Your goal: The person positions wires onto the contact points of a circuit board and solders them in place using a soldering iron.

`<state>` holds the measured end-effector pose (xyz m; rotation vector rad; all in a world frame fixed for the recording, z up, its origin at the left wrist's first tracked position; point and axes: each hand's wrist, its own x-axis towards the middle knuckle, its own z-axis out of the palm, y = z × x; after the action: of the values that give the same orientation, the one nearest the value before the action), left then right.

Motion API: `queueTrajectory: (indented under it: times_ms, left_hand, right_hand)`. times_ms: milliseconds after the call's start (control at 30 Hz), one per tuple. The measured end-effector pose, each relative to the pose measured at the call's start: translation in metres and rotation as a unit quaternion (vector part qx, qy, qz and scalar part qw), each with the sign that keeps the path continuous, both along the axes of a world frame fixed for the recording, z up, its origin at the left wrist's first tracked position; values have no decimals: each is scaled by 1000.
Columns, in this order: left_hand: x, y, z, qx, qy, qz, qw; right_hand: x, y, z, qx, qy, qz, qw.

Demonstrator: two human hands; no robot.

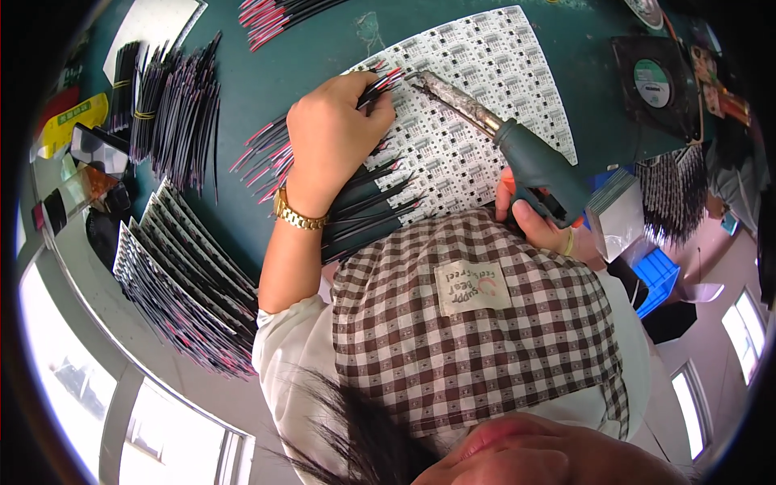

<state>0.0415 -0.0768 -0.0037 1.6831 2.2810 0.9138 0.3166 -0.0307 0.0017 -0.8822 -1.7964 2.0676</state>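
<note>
A white circuit board panel [485, 105], covered with repeated small dark parts, lies on the green table. My left hand [335, 129] is closed over the panel's left edge, pinching black wires [386, 83] with red tips. My right hand [540, 225] grips a soldering gun [543, 166] with a dark green body and a stained metal barrel. The gun's tip is over the panel, just right of the pinched wire ends; whether it touches the panel I cannot tell. Several black wires [356, 214] run along the panel's lower left edge, below my left wrist.
Bundles of black wires [182, 117] lie at the left, above stacked wired panels [186, 275]. More red-tipped wires [279, 20] are at the far edge. A black cooling fan [653, 83] stands at the right. Below it are white panels [618, 214] and a blue crate [656, 279].
</note>
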Motion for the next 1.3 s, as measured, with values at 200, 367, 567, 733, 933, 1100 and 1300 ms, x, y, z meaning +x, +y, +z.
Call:
queueTrajectory:
  times_ms: [200, 367, 567, 733, 933, 1100, 1300]
  left_hand:
    - [-2, 0, 0, 6, -6, -19, 1000]
    - [-9, -2, -1, -36, -91, -34, 995]
    - [-15, 3, 6, -78, -102, -71, 989]
    - [-15, 4, 7, -93, -102, -69, 988]
    - [-14, 4, 7, -70, -79, -78, 991]
    - [-13, 3, 3, -48, -73, -82, 993]
    - [-14, 1, 0, -37, -55, -81, 995]
  right_hand:
    - [-5, 3, 6, -56, 67, -31, 996]
    - [3, 4, 9, -20, 25, 1, 999]
    - [6, 4, 17, -43, -78, 39, 995]
    - [1, 12, 21, -14, -101, 88, 991]
    - [-3, 9, 23, -6, -78, 78, 994]
    - [0, 9, 16, -8, -66, 88, 994]
    - [-6, 14, 28, -9, -103, 125, 987]
